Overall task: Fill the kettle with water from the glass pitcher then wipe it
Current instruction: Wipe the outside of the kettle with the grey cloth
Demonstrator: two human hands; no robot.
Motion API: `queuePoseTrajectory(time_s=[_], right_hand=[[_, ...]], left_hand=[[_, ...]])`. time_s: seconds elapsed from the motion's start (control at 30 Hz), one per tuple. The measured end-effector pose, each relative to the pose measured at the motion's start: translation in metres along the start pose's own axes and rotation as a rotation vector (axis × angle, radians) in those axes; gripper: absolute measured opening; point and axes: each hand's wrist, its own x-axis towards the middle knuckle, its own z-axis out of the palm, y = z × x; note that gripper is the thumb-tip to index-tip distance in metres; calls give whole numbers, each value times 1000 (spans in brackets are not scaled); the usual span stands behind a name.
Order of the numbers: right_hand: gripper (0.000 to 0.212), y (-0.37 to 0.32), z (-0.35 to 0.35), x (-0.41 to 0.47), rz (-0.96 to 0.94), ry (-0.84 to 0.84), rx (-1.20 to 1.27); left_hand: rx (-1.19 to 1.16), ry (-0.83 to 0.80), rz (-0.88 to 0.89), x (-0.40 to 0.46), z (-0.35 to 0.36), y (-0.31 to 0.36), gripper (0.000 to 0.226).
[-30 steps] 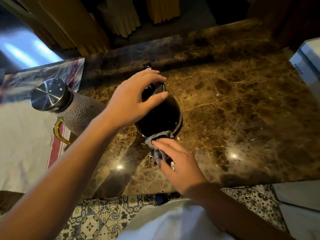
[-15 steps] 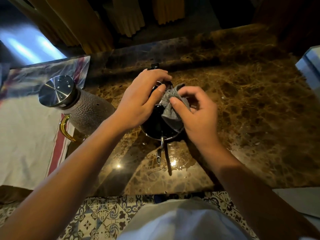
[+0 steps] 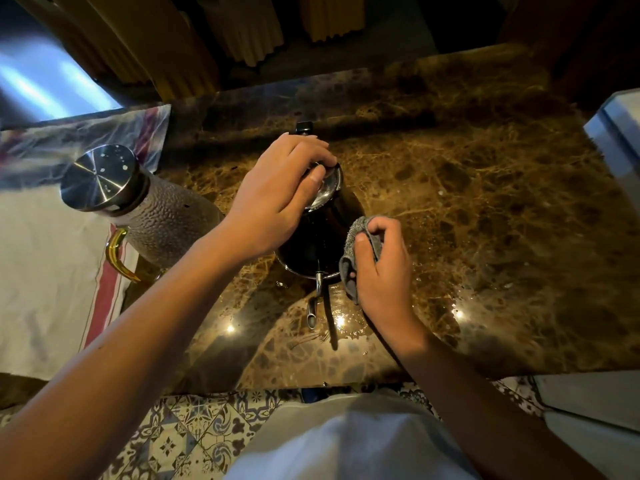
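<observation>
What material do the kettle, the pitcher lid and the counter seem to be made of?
Kettle: likely polished metal, dark and mirror-like. Pitcher lid: brushed steel, going by its radial sheen. Counter: glossy brown marble or similar stone, veined, with sharp light reflections.

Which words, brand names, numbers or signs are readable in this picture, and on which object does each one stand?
None can be read.
kettle: dark body and shiny lid, no visible lettering.
glass pitcher: its steel lid shows only water drops, no marking.
grey cloth in the right hand: plain.
striped towel: stripes only, no text.
</observation>
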Motion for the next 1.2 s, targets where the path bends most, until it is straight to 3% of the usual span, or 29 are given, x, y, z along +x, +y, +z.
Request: queuePoseTrajectory(time_s=[0.27,0.47,0.6,0.8,1.1,1.2], right_hand=[[12,-39,9,17,-201,80,36],[20,3,7,-12,-404,-64,-201],[23,30,-4,-27,-351,-158,-272],[25,18,-1,-33,-287,-151,-371],[23,29,-33,-3,-124,-215,-254],[23,25,-33,8,17,-200,-144]], left_hand=[[-4,28,10,0,2,0,32],[-24,26,19,-1,1,-1,31],[-36,37,26,-1,1,-1,30],[-39,42,29,-1,1,-1,30],[-58,21,31,0,-1,-1,32],[-60,29,30,0,0,-1,31]])
